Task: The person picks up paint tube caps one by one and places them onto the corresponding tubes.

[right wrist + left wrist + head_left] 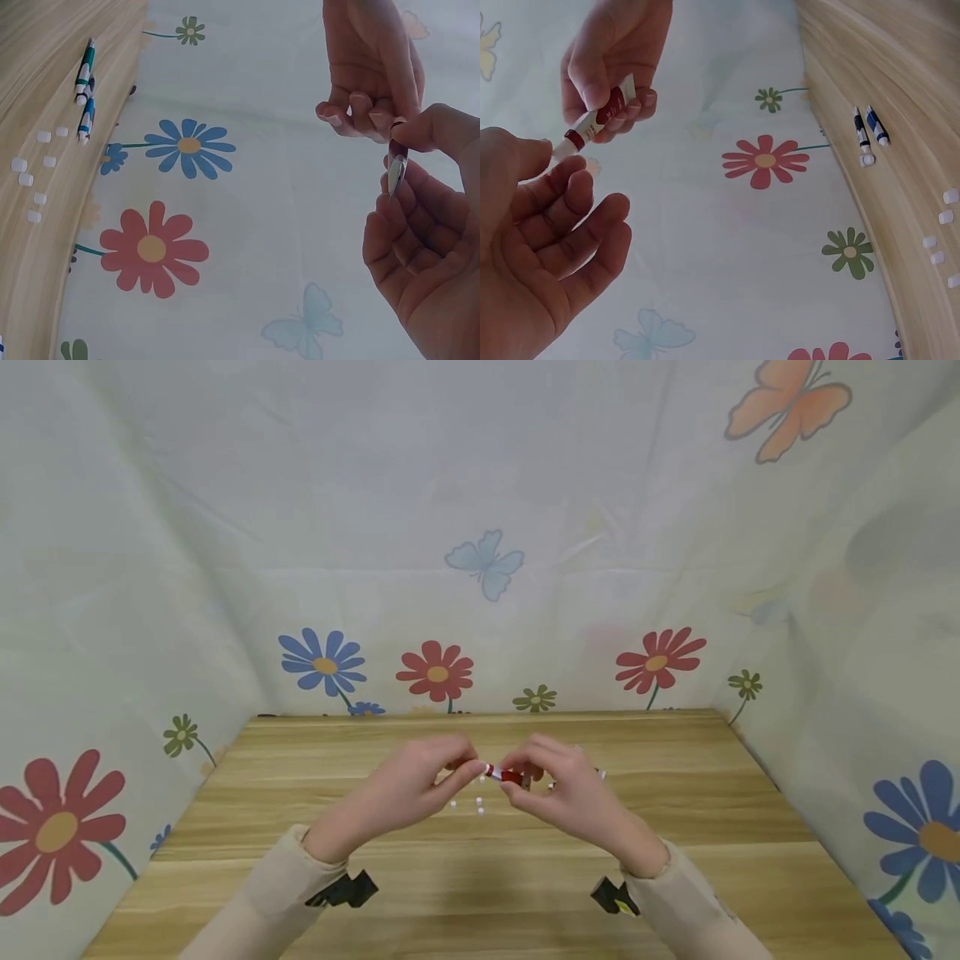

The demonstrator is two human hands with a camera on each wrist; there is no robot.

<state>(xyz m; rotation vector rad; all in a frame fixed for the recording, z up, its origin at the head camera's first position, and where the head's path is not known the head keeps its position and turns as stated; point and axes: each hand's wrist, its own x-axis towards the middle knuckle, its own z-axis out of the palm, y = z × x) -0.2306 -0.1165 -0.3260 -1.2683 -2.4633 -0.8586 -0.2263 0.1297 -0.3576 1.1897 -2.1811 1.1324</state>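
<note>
Both hands are held up over the table, joined by a small red and white paint tube [609, 112]. My right hand [566, 777] grips the tube's body between thumb and curled fingers, its flat crimped end towards the palm. At the other end, the thumb and forefinger of my left hand [408, 781] pinch the white cap [561, 151] just past the dark red collar. The left hand's other fingers are loosely bent, clear of the tube. From the right wrist view the tube shows edge-on, and its cap end is hidden by fingers.
Several small white caps [49, 161] lie scattered on the wooden table [480, 893] below the hands. More paint tubes lie there: dark blue ones [877, 126] on the right side, a green one [86, 71] and a blue one [87, 120] on the left. Flowered cloth [375, 610] encloses the table.
</note>
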